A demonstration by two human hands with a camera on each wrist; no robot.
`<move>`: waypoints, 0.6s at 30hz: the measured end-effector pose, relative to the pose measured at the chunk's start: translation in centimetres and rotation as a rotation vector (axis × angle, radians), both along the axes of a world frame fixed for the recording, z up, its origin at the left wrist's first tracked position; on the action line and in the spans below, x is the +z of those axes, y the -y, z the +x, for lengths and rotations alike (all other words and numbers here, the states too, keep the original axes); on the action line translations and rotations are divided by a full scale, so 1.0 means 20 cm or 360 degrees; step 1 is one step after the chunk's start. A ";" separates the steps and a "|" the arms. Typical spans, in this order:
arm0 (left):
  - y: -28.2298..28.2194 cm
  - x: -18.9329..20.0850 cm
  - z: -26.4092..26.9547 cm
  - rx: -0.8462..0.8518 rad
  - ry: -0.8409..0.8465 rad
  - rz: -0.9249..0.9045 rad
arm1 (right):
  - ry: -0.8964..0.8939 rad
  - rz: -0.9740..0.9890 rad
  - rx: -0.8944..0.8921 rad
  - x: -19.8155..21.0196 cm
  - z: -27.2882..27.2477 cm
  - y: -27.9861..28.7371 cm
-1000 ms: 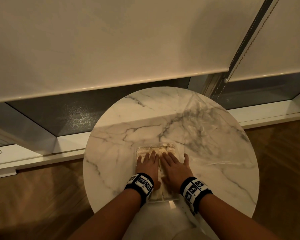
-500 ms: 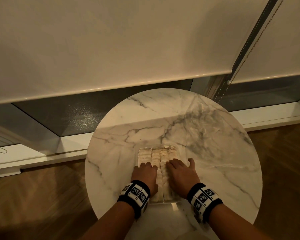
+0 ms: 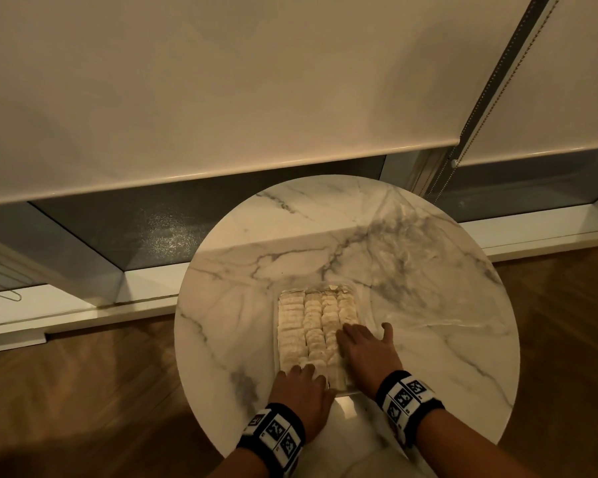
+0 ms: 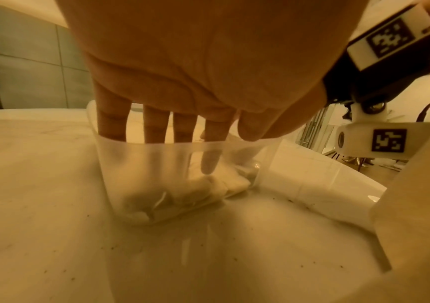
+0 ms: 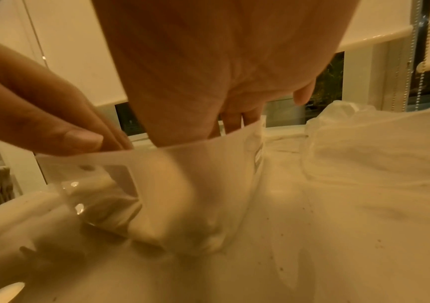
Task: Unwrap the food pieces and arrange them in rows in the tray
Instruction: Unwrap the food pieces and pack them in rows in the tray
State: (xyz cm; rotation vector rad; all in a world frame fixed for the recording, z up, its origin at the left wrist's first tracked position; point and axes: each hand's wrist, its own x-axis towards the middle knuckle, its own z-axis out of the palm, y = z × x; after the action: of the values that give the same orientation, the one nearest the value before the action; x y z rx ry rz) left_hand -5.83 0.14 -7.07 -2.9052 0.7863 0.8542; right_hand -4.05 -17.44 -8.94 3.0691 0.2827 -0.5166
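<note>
A clear rectangular tray (image 3: pixel 277 339) sits near the front of the round marble table (image 3: pixel 242 326). Pale food pieces (image 3: pixel 311 322) lie in it in several lengthwise rows. My left hand (image 3: pixel 302 370) rests at the tray's near end. In the left wrist view its straight fingers (image 4: pixel 210 155) reach down over the tray wall (image 4: pixel 157 164) onto the food pieces (image 4: pixel 182 194). My right hand (image 3: pixel 359 336) lies flat on the right-hand rows, thumb out over the tray's right edge. In the right wrist view the palm hides most of the fingers behind the tray wall (image 5: pixel 196 164).
A crumpled sheet of clear plastic wrap (image 3: pixel 425 270) is spread over the table's right half, also in the right wrist view as plastic wrap (image 5: pixel 364 155). Roller blinds and a window sill stand behind the table. Wooden floor surrounds it.
Both hands have slid back along the tray toward me, the left farther than the right. Most of the rows of food now lie uncovered.
</note>
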 end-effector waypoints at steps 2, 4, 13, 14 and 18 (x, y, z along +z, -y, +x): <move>-0.01 0.00 0.00 -0.0010 0.0015 -0.0012 | 0.0123 0.0080 -0.0019 0.03 -0.01 -0.01; -0.03 0.01 0.00 -0.0003 0.0084 -0.0024 | 0.0135 0.0115 -0.0024 0.07 -0.02 -0.04; -0.13 -0.01 -0.06 -0.0014 0.0186 0.0087 | -0.0047 0.0118 0.0294 0.00 -0.15 -0.19; -0.13 -0.02 -0.06 -0.0035 0.0186 0.0068 | -0.0068 0.0126 0.0287 0.00 -0.15 -0.19; -0.12 -0.04 -0.07 -0.0002 0.0138 0.0024 | -0.0271 0.0105 0.0190 0.01 -0.14 -0.19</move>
State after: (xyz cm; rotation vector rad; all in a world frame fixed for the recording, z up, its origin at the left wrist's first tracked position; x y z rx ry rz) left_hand -7.17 2.52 -7.92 -2.9061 0.7710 0.7247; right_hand -6.84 -13.68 -8.82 3.0495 0.4930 -0.7785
